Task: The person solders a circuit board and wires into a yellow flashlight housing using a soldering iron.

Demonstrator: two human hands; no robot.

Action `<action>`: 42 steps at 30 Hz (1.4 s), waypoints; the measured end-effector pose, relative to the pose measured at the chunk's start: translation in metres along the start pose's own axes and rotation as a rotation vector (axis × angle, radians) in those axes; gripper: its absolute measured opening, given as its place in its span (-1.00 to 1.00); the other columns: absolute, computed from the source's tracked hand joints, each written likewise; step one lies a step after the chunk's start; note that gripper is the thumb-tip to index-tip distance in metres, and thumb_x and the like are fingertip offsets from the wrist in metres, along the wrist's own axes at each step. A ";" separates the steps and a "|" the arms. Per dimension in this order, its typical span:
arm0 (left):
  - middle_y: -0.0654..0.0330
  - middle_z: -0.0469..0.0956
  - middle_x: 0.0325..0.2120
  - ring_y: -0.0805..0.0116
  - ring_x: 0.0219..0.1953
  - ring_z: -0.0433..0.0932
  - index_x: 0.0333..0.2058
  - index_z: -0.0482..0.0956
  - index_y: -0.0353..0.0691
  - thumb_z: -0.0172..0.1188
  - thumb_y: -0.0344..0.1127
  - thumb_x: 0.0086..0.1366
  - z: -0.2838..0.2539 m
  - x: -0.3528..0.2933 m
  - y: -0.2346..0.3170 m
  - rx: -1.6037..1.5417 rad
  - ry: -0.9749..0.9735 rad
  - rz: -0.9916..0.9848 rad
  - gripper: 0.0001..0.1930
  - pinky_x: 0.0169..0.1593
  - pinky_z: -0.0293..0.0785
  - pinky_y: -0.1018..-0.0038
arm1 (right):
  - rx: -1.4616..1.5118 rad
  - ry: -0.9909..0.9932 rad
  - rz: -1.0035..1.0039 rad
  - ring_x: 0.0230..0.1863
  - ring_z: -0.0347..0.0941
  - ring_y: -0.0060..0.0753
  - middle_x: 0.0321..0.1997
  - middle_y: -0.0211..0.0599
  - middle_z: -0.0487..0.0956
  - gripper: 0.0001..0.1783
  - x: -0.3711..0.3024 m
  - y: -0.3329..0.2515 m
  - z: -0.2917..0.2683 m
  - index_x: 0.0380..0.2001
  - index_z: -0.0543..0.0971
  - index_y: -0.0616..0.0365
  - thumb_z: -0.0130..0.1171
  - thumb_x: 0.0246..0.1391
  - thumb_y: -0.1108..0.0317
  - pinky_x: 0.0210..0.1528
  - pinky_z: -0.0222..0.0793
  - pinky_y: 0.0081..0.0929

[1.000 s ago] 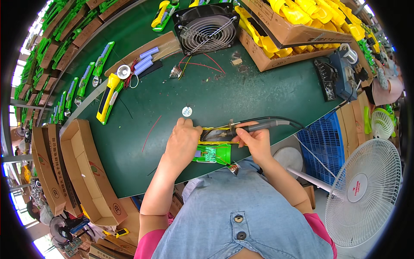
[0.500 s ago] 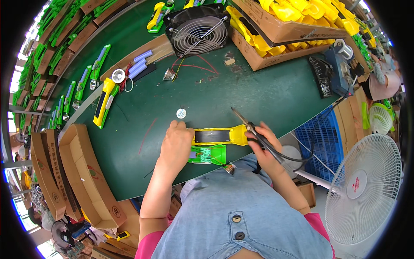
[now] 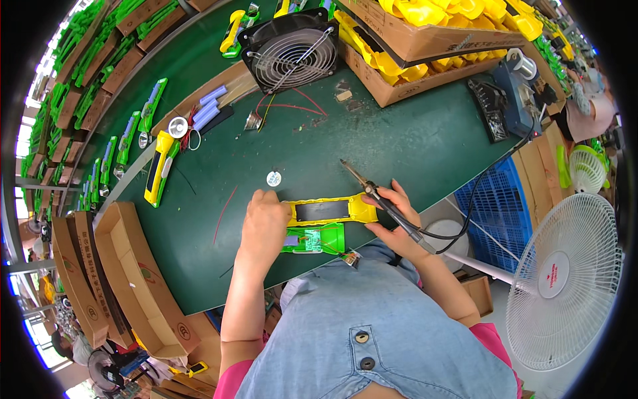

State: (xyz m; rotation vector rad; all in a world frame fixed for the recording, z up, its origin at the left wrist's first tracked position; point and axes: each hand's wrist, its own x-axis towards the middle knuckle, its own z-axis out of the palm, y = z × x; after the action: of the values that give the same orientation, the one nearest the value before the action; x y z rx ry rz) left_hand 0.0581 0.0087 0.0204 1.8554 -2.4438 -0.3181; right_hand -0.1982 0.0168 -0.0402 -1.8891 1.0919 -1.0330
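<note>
My left hand (image 3: 264,223) is closed on the left end of a yellow plastic flashlight casing (image 3: 363,210) with a dark panel in its middle. My right hand (image 3: 402,223) holds a soldering iron (image 3: 389,205), its tip pointing up and left, while its fingers reach round the casing's right end. Just below lies a green casing half (image 3: 334,239) with a circuit board, a purple cell and wires. A small reflector lamp (image 3: 351,259) hangs by the table edge on those wires. Beyond my left hand lies a round white disc (image 3: 274,178).
A black metal fan (image 3: 290,56) stands at the back beside cartons (image 3: 425,81) of yellow casings. A soldering station (image 3: 515,100) with a solder spool sits back right; the iron's cord (image 3: 470,216) loops off the edge. An assembled flashlight (image 3: 157,169) lies left, near purple cells (image 3: 207,106).
The view has shifted slightly. Both hands keep the yellow casing above the green half, and the soldering iron stays in my right hand. My right fingers have closed in a little round the casing's end.
</note>
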 end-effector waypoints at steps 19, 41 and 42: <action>0.15 0.46 -0.41 0.23 -0.34 0.44 -0.38 0.58 -0.23 0.11 -0.47 -0.12 0.033 -0.023 0.051 -0.320 0.308 0.094 -0.76 -0.26 0.33 0.38 | 0.072 0.033 0.011 0.00 0.40 -0.36 -0.11 -0.39 0.54 -0.43 0.008 0.004 0.005 -0.07 0.33 0.17 0.29 -0.22 0.46 0.27 -0.02 -0.14; 0.10 0.44 -0.58 0.11 -0.52 0.48 -0.55 0.53 -0.26 0.13 -0.47 -0.01 0.024 0.004 0.044 -0.250 0.198 -0.077 -0.97 -0.43 0.40 0.34 | 0.664 0.110 0.362 -0.48 0.50 -0.53 -0.42 -0.23 0.52 -0.80 0.030 0.003 -0.013 -0.35 0.47 0.36 0.20 -0.10 0.54 -0.47 0.42 -0.64; 0.09 0.44 -0.58 0.11 -0.52 0.48 -0.55 0.53 -0.27 0.13 -0.47 -0.01 0.023 0.004 0.045 -0.239 0.193 -0.075 -0.97 -0.43 0.39 0.34 | 0.637 0.078 0.368 -0.50 0.49 -0.54 -0.42 -0.24 0.53 -0.80 0.030 0.005 -0.012 -0.34 0.46 0.36 0.19 -0.09 0.54 -0.46 0.42 -0.64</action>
State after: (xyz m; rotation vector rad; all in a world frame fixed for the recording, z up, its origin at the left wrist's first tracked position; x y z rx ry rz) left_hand 0.0107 0.0195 0.0060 1.7882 -2.1128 -0.3961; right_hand -0.2006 -0.0143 -0.0309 -1.1054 0.9554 -1.0784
